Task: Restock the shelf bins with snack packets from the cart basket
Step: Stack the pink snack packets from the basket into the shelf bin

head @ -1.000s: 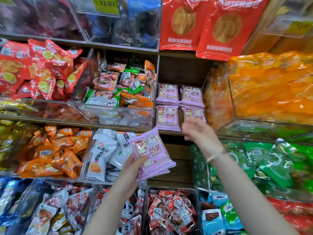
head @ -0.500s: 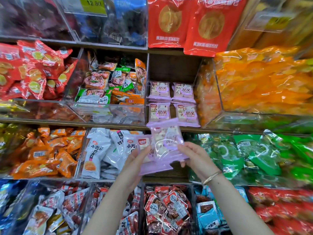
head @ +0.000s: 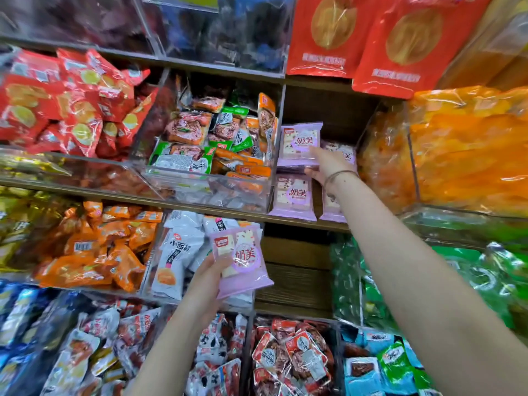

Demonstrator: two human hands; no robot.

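My right hand [head: 328,166] reaches up into the middle shelf slot and holds a purple snack packet [head: 300,144] at its lower right corner, on top of the back left stack. Two more purple packets [head: 294,195] lie at the front of that slot on the wooden shelf [head: 303,222]. Lower down, my left hand [head: 210,274] grips another purple packet [head: 241,260] in front of the white-packet bin. The cart basket is out of view.
A clear bin of mixed green and brown packets [head: 211,147] stands left of the slot, and a bin of orange packets [head: 463,150] right of it. Red bags [head: 365,38] hang above. White packets [head: 177,258], orange packets and green packets fill the lower bins.
My right hand took one purple packet from the stack in my left hand and carried it up into the shelf slot. My left hand stayed low with the remaining packet.
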